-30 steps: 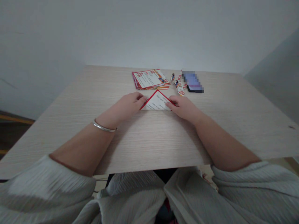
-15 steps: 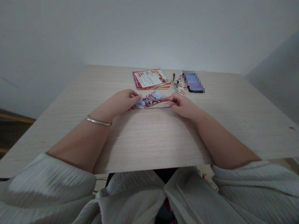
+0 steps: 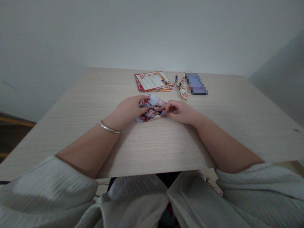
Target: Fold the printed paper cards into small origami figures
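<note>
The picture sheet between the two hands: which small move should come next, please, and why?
Probably the right hand should smooth its end of the picture sheet, since its fingers are bunched there and the sheet does not look fully flat, while the left hand holds the opposite end.

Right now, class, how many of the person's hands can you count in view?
2: the left hand on the left part of the printed paper, the right hand at its right end.
</note>
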### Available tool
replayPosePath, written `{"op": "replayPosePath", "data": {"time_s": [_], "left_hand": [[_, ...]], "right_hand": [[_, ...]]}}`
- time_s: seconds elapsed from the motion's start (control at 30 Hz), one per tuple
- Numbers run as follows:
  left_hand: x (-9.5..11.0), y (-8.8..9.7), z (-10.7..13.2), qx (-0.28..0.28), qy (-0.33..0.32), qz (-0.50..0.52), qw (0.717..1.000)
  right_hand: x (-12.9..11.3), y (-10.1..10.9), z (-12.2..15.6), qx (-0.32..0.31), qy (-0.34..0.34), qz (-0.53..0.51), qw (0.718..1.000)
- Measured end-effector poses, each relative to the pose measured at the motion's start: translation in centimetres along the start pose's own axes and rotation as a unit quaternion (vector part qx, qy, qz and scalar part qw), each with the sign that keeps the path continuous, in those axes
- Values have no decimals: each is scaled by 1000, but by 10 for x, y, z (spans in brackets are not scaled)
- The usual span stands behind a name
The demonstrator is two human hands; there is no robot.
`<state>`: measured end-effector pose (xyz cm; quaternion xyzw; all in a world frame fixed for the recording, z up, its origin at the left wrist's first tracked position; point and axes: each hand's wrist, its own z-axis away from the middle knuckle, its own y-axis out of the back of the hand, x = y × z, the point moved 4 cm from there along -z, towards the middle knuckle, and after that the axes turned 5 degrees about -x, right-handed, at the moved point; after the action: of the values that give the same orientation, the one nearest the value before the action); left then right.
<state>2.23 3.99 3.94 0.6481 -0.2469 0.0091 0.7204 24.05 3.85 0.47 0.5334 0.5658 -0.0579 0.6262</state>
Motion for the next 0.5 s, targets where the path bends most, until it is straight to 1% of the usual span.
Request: {"op": "replayPosePath", "data": {"time_s": [0.07, 0.13, 0.2, 0.27, 0.33, 0.4, 0.47, 0.5], "left_hand": [[0, -3, 0, -43, 6, -39, 998], [1, -3, 0, -59, 12, -89, 994], [2, -3, 0, -45, 2, -136, 990], [3, -3, -1, -21, -24, -133, 991], [2, -5, -2, 5, -44, -60, 997], [-3, -7, -4, 42, -47, 56, 996], [-9, -10, -7, 80, -54, 173, 980], [-12, -13, -9, 79, -60, 223, 970]], "right_hand": [[-2, -1, -1, -7, 5, 10, 1000], [-5, -2, -1, -14, 10, 30, 999], [-7, -1, -1, -10, 7, 57, 998], [-9, 0, -1, -4, -6, 76, 997], [-8, 0, -1, -4, -26, 86, 996], [-8, 1, -2, 6, -37, 98, 994], [-8, 3, -4, 33, -22, 113, 993], [-8, 4, -5, 49, -7, 119, 992]]}}
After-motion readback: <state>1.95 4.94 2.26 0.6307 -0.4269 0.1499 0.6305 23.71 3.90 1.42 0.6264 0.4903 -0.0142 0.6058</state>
